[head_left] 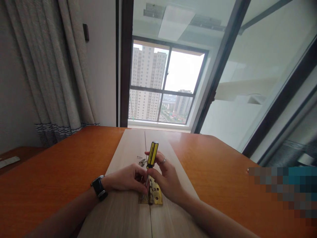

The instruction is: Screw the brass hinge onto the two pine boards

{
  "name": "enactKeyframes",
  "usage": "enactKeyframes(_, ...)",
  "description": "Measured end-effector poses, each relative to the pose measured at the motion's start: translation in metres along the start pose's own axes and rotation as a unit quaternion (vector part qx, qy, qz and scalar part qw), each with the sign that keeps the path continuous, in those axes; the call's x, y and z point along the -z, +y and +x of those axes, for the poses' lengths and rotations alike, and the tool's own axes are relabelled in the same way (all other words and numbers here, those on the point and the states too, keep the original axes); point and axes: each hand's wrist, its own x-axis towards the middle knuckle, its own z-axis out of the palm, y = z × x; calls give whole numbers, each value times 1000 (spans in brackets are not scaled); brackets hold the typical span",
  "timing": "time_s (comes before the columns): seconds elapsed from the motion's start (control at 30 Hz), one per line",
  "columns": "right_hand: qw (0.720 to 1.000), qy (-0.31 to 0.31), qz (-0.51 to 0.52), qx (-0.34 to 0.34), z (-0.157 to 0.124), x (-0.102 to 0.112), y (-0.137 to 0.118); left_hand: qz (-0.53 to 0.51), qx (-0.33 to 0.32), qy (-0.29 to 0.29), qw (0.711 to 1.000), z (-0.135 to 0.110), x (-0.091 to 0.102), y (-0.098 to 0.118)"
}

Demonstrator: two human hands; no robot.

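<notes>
My right hand (167, 175) grips a screwdriver (152, 155) with a yellow and black handle, its fingers and thumb closed around it. The handle points up, and the shaft slants down toward a brass hinge (157, 193). The hinge lies open across the seam between two pale wooden boards (128, 211). My left hand (133, 177), with a black watch on the wrist, has thumb and fingers pinched together over the hinge's left leaf, beside the screwdriver shaft. What sits between those fingertips is hidden. Several loose screws (142, 162) lie on the left board, just beyond my hands.
The boards rest on an orange-brown wooden table (74, 165). Beyond its far edge are a dark-framed glass door (215, 82) and a window (165, 82). A grey curtain (56, 66) hangs at the left. A pale strip (9, 162) lies at the far left.
</notes>
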Motion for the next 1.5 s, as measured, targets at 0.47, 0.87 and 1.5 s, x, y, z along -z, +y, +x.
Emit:
enactKeyframes(0.47, 996, -6, 83, -32, -4, 0, 3, 100, -9, -15, 995, -3, 2, 2)
enactKeyframes(0.87, 998, 30, 34, -41, -5, 0, 14, 105, -19, -8, 994, -2, 0, -2)
enactKeyframes(1.5, 988, 57, 127, -73, 6, 3, 1, -4, -10, 3, 1000, 1, 0, -1)
